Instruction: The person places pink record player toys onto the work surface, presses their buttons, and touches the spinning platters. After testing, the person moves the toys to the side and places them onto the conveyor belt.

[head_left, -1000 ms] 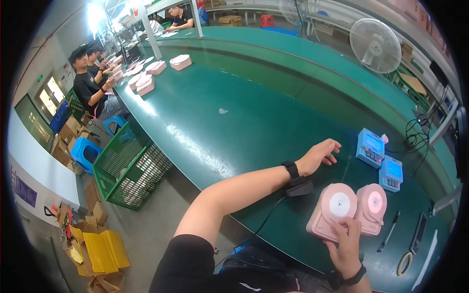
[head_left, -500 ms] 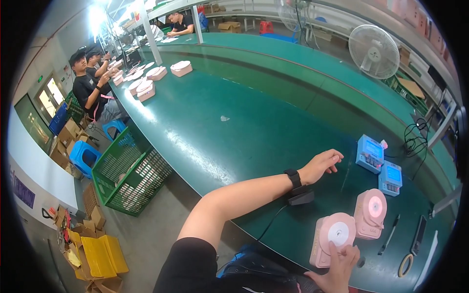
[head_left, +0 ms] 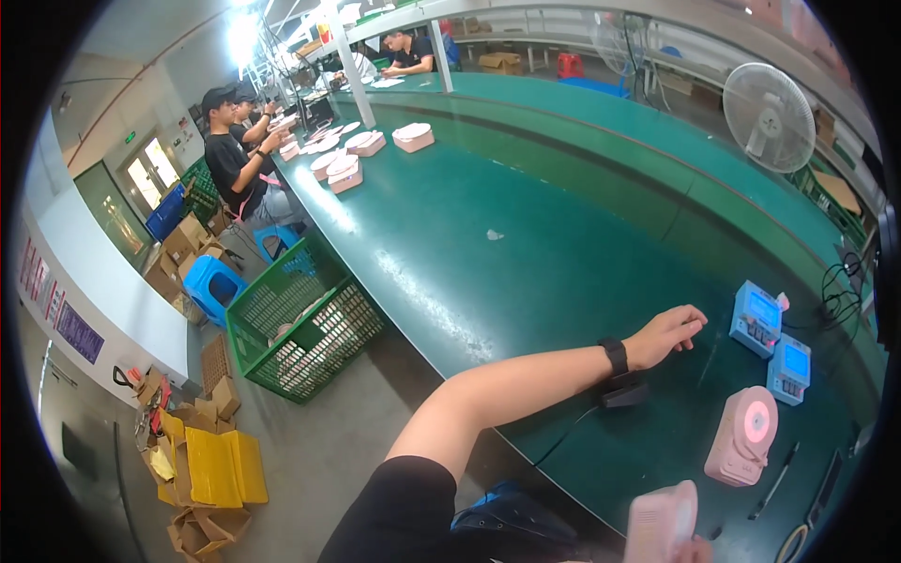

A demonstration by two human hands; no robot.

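At the lower right edge my right hand (head_left: 693,552) is closed on a pink turntable-shaped device (head_left: 660,525), tilted with its side wall toward me. The lower edge cuts off most of that hand. My left hand (head_left: 664,338), with a black band at the wrist, lies over the green table, fingers loosely stretched and holding nothing. A small black stand with a cable (head_left: 624,395) sits just below its wrist. Beyond my right hand stands a second pink turntable-shaped device (head_left: 741,437) with a glowing pinkish disc. Two blue meters with lit screens (head_left: 756,317) are to the right of my left hand.
A black pen (head_left: 775,480), a dark flat tool (head_left: 825,488) and a tape roll (head_left: 793,544) lie at the right. Several pink devices (head_left: 413,138) stand at the table's far end, near seated co-workers (head_left: 235,159). A green crate (head_left: 305,347) is on the floor left of the table.
My view has swung left, so the scene sits farther right. My right hand has gone from touching the near device's disc to holding that device tilted, closer to me.
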